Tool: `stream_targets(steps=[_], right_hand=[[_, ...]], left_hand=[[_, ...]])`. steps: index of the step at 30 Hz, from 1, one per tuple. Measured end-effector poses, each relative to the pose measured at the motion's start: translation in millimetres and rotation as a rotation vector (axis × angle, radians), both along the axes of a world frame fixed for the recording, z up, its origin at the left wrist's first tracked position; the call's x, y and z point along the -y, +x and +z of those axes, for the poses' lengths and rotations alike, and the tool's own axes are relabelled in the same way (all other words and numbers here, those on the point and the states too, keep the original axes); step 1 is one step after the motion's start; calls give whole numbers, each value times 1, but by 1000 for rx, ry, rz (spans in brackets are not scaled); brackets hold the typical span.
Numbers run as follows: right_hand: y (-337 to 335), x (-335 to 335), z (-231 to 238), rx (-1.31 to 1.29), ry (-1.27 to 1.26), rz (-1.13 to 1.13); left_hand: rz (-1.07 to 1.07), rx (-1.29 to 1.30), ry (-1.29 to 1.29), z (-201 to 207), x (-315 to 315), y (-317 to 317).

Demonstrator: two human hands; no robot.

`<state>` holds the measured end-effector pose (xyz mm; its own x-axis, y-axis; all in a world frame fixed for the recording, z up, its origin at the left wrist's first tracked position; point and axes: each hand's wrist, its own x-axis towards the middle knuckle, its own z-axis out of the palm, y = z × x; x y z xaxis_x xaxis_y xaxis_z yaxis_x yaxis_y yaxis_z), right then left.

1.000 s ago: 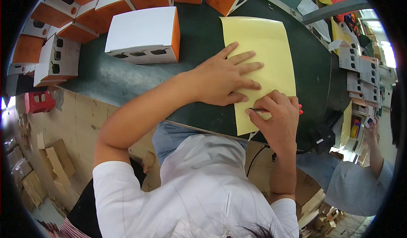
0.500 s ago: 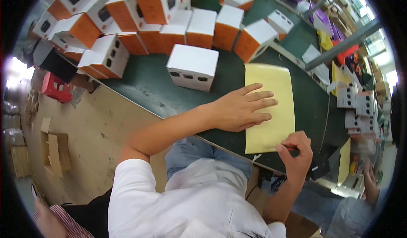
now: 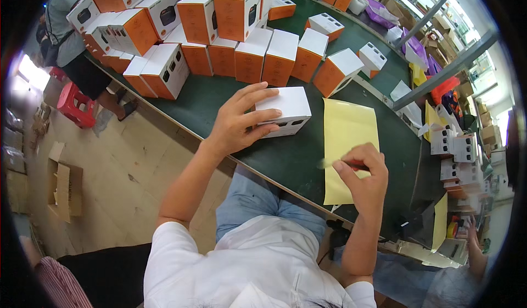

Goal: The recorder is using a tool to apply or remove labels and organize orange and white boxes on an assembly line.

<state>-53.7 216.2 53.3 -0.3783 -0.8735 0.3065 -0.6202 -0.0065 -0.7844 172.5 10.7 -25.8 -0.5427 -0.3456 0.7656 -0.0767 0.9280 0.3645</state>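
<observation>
Head: left fingers (image 3: 259, 116) clasp the white box (image 3: 292, 102), long axis crosswise, pictured side nearest; right fingers (image 3: 363, 155) pinch something blurred (image 3: 325, 164)

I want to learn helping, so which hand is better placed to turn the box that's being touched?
Probably the left hand: it rests on the box. The right hand hovers over the yellow sheet and seems to pinch a small blurred thing.

The left hand (image 3: 237, 122) has its fingers upon a white cardboard box (image 3: 291, 100), which stands on the green worktable (image 3: 274, 165). The right hand (image 3: 366, 171) pinches a small blurred object (image 3: 324, 164) over the yellow sheet (image 3: 351, 127). Behind stand many orange-and-white cartons (image 3: 195, 21), some of them stacked.
</observation>
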Motion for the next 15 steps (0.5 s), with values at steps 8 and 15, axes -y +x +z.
stream_targets(steps=[8,15], right_hand=[[19,59,1,-195,2,36],[31,80,1,-385,-36,32]], left_hand=[[40,-168,8,-17,-9,-11],[12,-230,63,-16,-13,-13]])
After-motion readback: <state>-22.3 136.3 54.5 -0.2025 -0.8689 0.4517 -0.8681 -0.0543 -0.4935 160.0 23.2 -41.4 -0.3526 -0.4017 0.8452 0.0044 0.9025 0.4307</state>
